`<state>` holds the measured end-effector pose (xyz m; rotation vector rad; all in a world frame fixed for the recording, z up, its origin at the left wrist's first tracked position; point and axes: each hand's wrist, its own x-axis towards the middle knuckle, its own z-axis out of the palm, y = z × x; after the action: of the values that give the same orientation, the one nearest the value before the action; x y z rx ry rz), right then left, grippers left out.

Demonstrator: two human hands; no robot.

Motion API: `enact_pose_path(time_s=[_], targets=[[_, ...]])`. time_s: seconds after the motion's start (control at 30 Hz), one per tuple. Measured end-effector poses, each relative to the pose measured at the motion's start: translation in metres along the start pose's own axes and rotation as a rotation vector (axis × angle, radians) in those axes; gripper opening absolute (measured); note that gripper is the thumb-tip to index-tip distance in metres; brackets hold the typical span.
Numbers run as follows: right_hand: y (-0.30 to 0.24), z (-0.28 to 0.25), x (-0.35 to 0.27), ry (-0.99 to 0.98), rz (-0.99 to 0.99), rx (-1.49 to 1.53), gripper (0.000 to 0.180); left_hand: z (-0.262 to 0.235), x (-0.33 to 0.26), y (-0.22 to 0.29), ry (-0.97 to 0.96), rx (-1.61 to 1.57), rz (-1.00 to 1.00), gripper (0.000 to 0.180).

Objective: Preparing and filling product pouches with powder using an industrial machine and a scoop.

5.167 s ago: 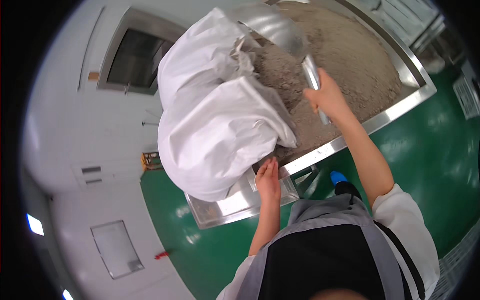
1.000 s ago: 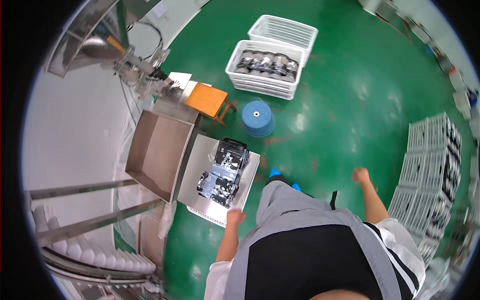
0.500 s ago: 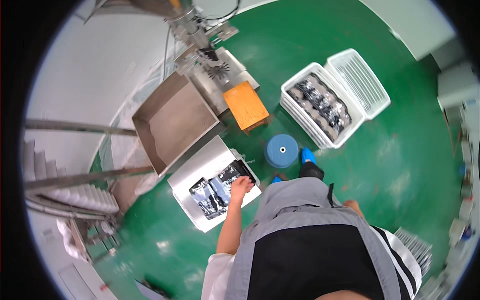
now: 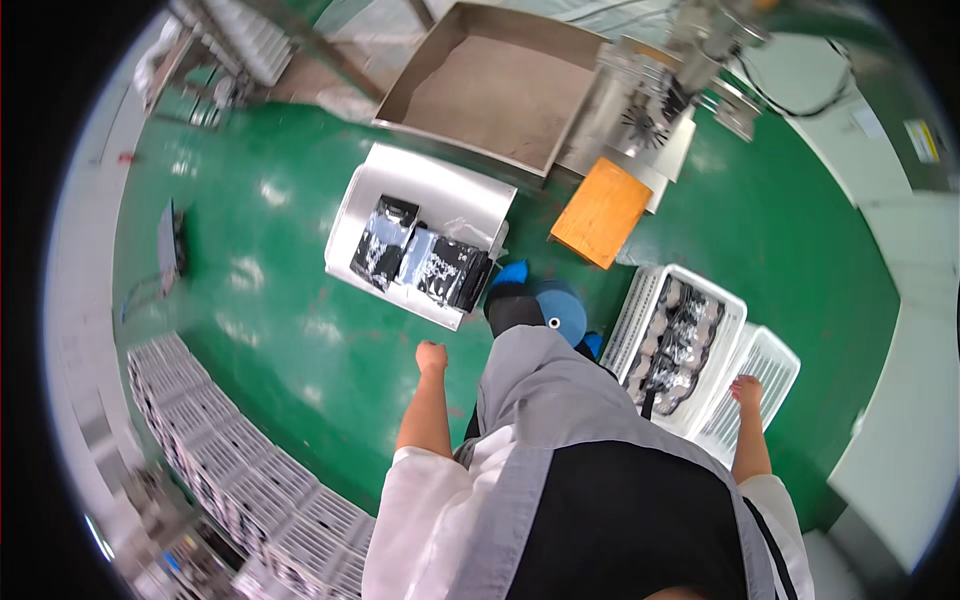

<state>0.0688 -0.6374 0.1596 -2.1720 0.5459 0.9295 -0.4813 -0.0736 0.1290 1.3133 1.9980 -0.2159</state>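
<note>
Left hand [image 4: 431,357], fingers curled together with nothing visible inside, hung near the bags [image 4: 442,268] on the tray [image 4: 440,185], left of centre; right hand [image 4: 746,390], closure unclear, overlapped the crate [image 4: 786,362], lower right. Work apparently stood between grasps; lifting bags would have called for spread fingers.

The bare left hand [image 4: 431,356] is curled, its palm out of sight; whether it holds anything cannot be told. Ahead of it, markings on the black and pale-blue plastic film packs [image 4: 444,268] are too small to read. To its right, a dark trouser leg partly hides the round blue stool [image 4: 564,308].

The bare right hand [image 4: 745,390] is blurred; contact with the white slatted plastic crate [image 4: 772,372] behind it is unclear. Ahead of that hand, the upper edge cuts off the grey steel machine [image 4: 715,45].
</note>
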Motion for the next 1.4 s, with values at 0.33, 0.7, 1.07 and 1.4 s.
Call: enact_pose_path(time_s=[0.33, 0.7, 1.07, 1.4], targets=[[-0.161, 0.121, 0.046, -0.286, -0.073, -0.367, 0.022, 0.131, 0.128, 0.131, -0.051, 0.284, 0.217, 0.048], [-0.33, 0.304, 0.119, -0.313, -0.426, -0.535, 0.023, 0.202, 0.208, 0.136, -0.122, 0.788, 0.366, 0.022], [-0.404, 0.396, 0.201, -0.335, -1.093, -0.824, 0.02, 0.205, 0.203, 0.14, 0.068, 0.783, 0.541, 0.008], [-0.242, 0.321, 0.143, -0.044, -1.332, -0.275, 0.015, 0.217, 0.195, 0.118, 0.203, 0.689, 0.705, 0.014]])
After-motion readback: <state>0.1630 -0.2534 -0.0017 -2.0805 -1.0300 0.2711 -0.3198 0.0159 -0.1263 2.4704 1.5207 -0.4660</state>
